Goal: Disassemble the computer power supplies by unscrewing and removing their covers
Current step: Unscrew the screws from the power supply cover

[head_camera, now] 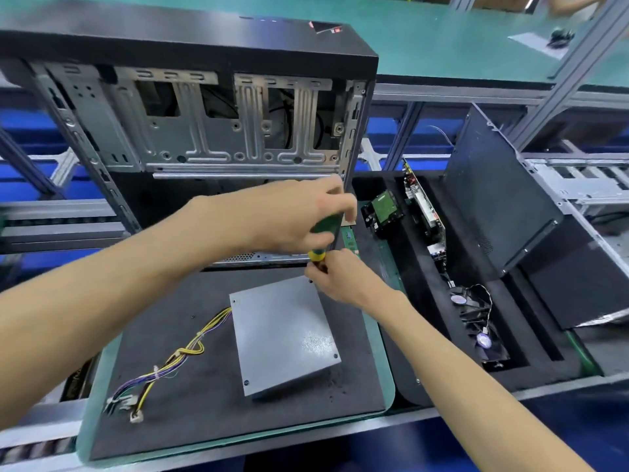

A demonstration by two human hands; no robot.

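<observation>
At the far left of the dark foam mat (pixel 177 396), a bundle of yellow, purple and white wires (pixel 163 366) trails from white connectors near the mat's front corner up to the grey power supply (pixel 284 335). That box lies flat in the middle of the mat, tilted a little off square, with small screws showing at its near corners. Behind it an open computer case (pixel 190 107) stands upright, bare metal frame facing the camera, and its lower edge crowds the space just beyond the power supply's far corner.

Over that far corner the two hands meet. The left hand (pixel 289 216) comes in from the left, fingers curled round the green handle of a screwdriver (pixel 323 233), which points downward. The right hand (pixel 335 277) reaches up from the lower right and pinches the tool's yellow collar and shaft just above the box's top right corner; the tip itself is hidden behind the fingers, so contact with a screw cannot be told.

Right of the mat, a black foam tray (pixel 408 301) holds a hard drive (pixel 383 209), a circuit board (pixel 425 206) standing on edge, and a black fan (pixel 476 321) with its lead. Further right a dark case panel (pixel 500 199) leans at a slant over the tray's far side.
</observation>
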